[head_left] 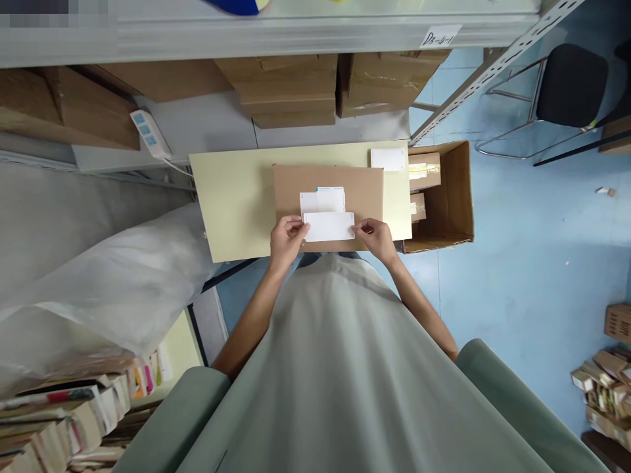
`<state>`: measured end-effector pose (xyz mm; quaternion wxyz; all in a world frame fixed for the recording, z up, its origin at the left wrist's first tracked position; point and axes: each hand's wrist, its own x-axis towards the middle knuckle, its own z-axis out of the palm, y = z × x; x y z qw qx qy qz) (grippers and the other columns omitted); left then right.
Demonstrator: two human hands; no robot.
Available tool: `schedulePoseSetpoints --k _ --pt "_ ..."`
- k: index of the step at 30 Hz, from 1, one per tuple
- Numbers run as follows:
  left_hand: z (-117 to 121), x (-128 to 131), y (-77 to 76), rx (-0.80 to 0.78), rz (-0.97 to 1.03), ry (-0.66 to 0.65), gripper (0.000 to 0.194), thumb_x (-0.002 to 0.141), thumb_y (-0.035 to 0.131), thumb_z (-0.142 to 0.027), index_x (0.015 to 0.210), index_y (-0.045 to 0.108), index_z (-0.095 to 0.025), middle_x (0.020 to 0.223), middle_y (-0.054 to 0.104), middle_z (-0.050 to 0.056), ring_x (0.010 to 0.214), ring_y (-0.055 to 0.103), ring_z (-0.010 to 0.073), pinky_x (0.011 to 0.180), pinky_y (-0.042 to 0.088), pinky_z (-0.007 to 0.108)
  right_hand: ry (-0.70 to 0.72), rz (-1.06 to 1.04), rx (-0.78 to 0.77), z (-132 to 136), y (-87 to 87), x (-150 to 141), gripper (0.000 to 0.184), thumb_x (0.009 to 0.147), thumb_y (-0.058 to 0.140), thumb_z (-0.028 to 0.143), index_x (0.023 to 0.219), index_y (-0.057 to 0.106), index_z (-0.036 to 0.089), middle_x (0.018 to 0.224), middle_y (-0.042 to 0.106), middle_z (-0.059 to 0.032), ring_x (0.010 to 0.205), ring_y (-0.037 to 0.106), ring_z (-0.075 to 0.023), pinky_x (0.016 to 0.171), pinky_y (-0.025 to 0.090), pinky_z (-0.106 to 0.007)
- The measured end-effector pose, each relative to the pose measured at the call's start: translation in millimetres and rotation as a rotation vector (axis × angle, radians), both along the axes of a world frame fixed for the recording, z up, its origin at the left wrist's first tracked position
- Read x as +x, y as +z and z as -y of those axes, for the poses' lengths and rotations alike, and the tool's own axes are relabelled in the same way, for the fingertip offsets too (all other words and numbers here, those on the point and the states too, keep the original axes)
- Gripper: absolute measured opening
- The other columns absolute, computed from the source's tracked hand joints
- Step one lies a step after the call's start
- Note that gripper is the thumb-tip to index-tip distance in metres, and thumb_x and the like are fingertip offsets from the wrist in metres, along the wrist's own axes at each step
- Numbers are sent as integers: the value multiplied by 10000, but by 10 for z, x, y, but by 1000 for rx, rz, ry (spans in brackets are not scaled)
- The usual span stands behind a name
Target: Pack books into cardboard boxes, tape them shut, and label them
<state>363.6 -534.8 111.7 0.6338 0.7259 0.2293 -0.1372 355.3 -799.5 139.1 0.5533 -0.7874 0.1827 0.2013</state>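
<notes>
A blank white label (328, 226) is stretched between my two hands over a flat brown cardboard box (362, 190). My left hand (286, 238) pinches its left edge between thumb and fingers. At the opposite end, my right hand (377, 238) pinches the right edge. Behind the label, other white paper pieces (330, 198) lie on the cardboard, partly covered by it. The box rests on a pale yellow table (236, 203).
On the table's back right corner lies a white paper stack (387, 159). An open carton (451, 197) with small boxes stands right of the table. A power strip (150, 135) is at the back left, beneath a metal shelf (296, 36). Plastic sheeting (123, 282) hangs at left.
</notes>
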Motion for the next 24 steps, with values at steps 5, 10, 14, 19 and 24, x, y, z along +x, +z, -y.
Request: schedulePoseSetpoints --k 5,10,14,19,24 --pt "55 244 -173 177 148 -56 339 883 826 -290 1165 646 -233 967 798 36 895 757 196 828 603 325 18 15 -70 14 -20 204 262 877 713 478 790 711 231 840 782 -42 811 692 -216 796 534 -346" --pt "50 300 -215 172 172 -81 392 883 812 -261 1239 650 -227 952 807 25 878 772 195 827 598 326 34 85 -41 54 25 353 287 884 704 501 788 697 230 841 769 -47 804 667 -211 792 521 -347" --pt "22 208 -225 134 141 -115 435 875 834 -295 1268 658 -234 951 812 22 889 780 204 834 605 333 69 105 -51 104 61 467 283 882 719 492 786 701 227 824 759 -47 797 657 -211 782 519 -347" --pt "13 159 -278 150 137 -99 423 880 834 -301 1261 666 -231 955 798 26 895 775 210 836 604 340 113 90 -78 92 68 580 257 879 733 453 773 685 224 833 768 -49 800 669 -214 789 525 -351" --pt "-35 269 -370 186 139 -49 416 884 811 -267 1265 650 -232 960 798 21 902 775 209 880 608 348 134 53 -96 -22 7 551 229 898 707 416 772 673 228 818 768 -48 792 668 -213 792 526 -353"
